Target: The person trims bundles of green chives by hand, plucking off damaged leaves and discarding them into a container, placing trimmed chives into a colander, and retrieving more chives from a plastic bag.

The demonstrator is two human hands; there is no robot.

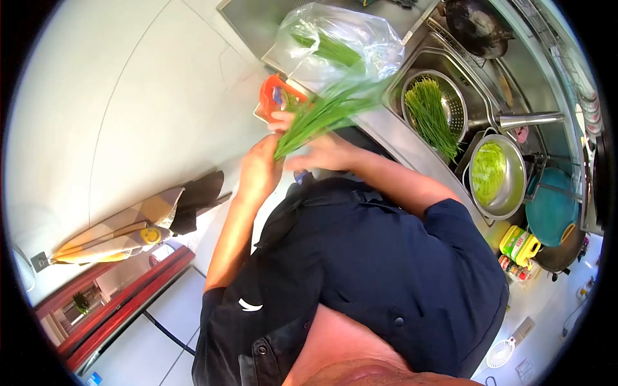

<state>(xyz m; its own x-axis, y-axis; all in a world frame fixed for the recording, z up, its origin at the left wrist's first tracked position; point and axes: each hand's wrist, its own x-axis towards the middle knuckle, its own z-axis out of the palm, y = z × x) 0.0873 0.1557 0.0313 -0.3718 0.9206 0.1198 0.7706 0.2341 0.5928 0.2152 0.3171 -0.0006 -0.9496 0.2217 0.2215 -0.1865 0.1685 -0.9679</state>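
My left hand point(261, 164) is closed on the lower ends of a bunch of long green stalks point(322, 116), whose blurred tips point up and to the right. Beside the stalks, my right hand point(325, 152) is blurred by motion, with its thumb and fingers apart; part of it is hidden behind the bunch. Just beyond the hands is an orange-rimmed bin point(267, 96) with some green bits in it. A clear plastic bag point(380, 48) with more green stalks inside lies on the counter beyond the bunch.
On the right, a sink point(476, 96) holds a colander point(456, 109) with green stalks. Nearer stand a metal pot point(515, 193) of pale green pieces, a teal lid point(552, 209) and a yellow bottle point(518, 244). A dark wok point(476, 29) is at the top right. Cloths point(138, 225) hang at left.
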